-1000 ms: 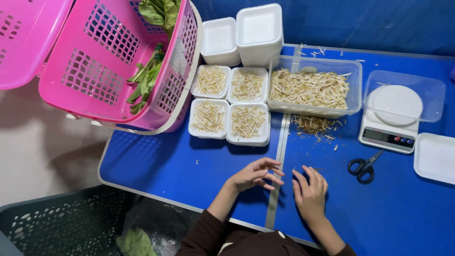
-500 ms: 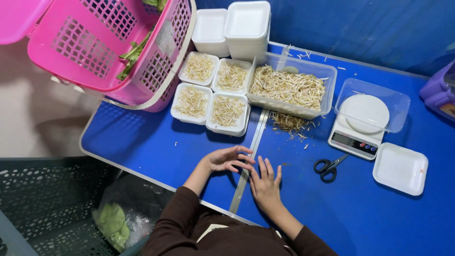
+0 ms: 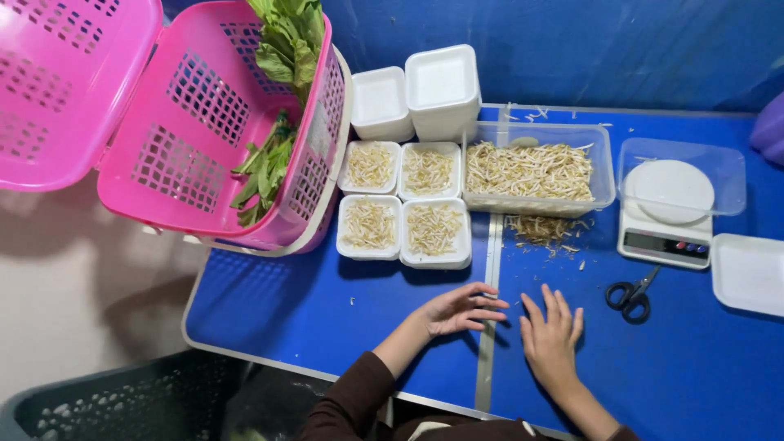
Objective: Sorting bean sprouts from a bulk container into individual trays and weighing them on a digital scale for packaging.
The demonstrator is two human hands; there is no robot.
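Observation:
My left hand (image 3: 459,311) rests on the blue table (image 3: 302,310) near its front edge, fingers spread and pointing right, holding nothing. Just right of the table's centre seam, my right hand (image 3: 551,336) lies flat, palm down, fingers apart and empty. Beyond my hands stand several white foam trays (image 3: 405,203) filled with bean sprouts. A clear plastic tub (image 3: 535,171) full of bean sprouts sits to their right, with loose sprouts (image 3: 543,230) scattered in front of it.
Black scissors (image 3: 631,295) lie right of my right hand. A white kitchen scale (image 3: 665,211) stands behind them, an empty foam tray (image 3: 747,274) at the far right. Stacked empty foam trays (image 3: 416,96) sit at the back. Pink baskets (image 3: 204,131) with leafy greens overhang the table's left.
The view has shifted between frames. Both hands stay flat on the table near the centre seam, fingers spread, with the left hand's fingers still pointing right.

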